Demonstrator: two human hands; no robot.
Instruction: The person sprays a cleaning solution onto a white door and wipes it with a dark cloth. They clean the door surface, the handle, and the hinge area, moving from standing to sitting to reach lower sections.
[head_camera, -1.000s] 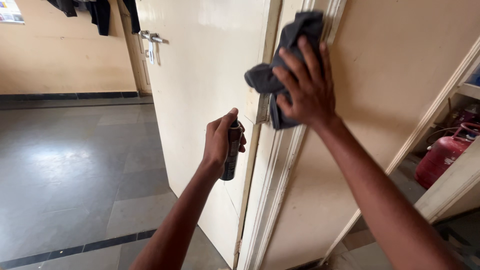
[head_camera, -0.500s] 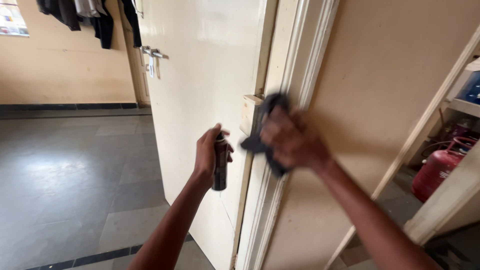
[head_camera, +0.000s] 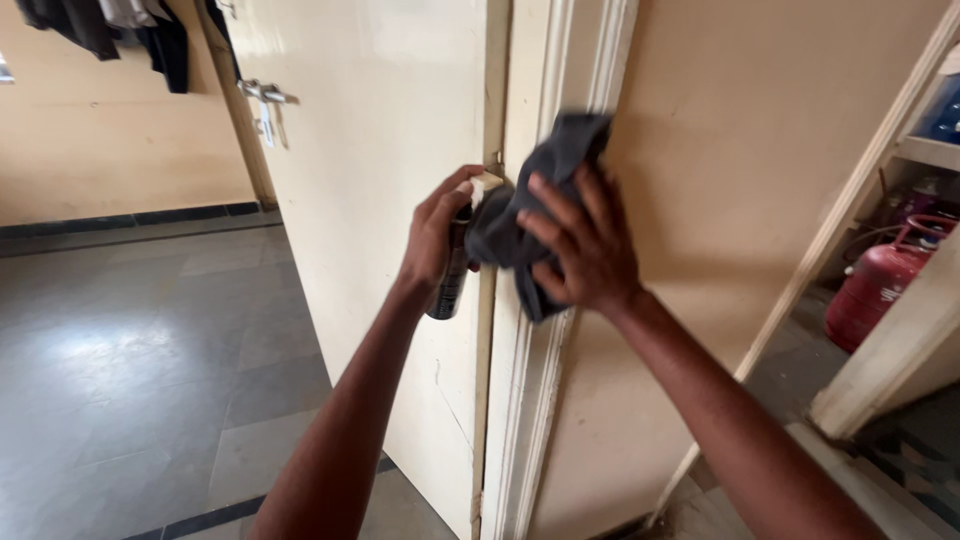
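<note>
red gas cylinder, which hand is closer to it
Right. The right hand presses a dark cloth on the door frame, nearer the red gas cylinder. The left hand, holding a spray can, is farther left.

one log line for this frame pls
left hand: holds dark spray can at door edge | right hand: presses grey cloth on door frame | red gas cylinder at right
</note>
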